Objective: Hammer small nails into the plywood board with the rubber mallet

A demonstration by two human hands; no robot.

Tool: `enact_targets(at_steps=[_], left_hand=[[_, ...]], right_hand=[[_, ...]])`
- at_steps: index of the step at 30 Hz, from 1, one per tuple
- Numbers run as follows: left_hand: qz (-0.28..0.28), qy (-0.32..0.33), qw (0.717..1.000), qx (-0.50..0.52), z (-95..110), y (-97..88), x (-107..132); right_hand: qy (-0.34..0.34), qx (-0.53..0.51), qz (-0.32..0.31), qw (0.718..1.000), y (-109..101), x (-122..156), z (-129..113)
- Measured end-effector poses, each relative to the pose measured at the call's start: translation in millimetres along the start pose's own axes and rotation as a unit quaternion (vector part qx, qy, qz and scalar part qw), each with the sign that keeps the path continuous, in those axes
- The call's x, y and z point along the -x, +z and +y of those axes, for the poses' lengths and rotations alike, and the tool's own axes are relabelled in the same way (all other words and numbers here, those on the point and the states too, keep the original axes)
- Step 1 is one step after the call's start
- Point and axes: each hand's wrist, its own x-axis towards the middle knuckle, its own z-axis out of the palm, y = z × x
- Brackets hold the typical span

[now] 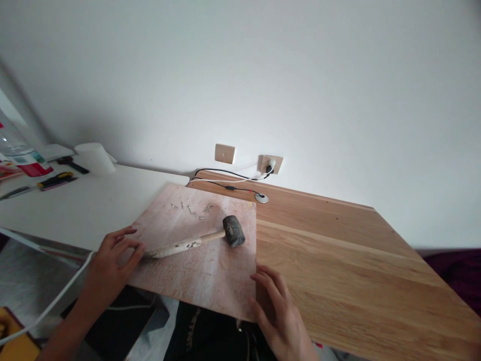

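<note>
Rubber mallet, head view, lies on thin board spanning white table and wood-grain desk; left hand loosely spread by handle end, contact unclear; right hand spread wide at board's right edge; small metal fasteners behind

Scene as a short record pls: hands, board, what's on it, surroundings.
left hand: at the board's left side, fingertips by the mallet's handle end; contact with the handle unclear
right hand: at the board's right edge, near the lower corner
board: bears mallet and fasteners
mallet: lying down, dark head to the right
fasteners: several, small, scattered beyond the handle; exact type unclear
left side: white table with bottle and roll
right side: wooden desk
</note>
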Motion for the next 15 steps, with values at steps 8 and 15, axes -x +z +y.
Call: enact_targets(at_steps=[8,15], left_hand=[[-0.041,-0.054,0.997,-0.03,-24.9,10.4,-20.9],[-0.151,-0.121,0.977,-0.086,-31.3,10.3,-31.1]], right_hand=[[0.005,-0.002,0.066,0.998,-12.2,9.9,3.3],[-0.016,-0.027,0.026,0.999,-0.1,12.2,8.4]])
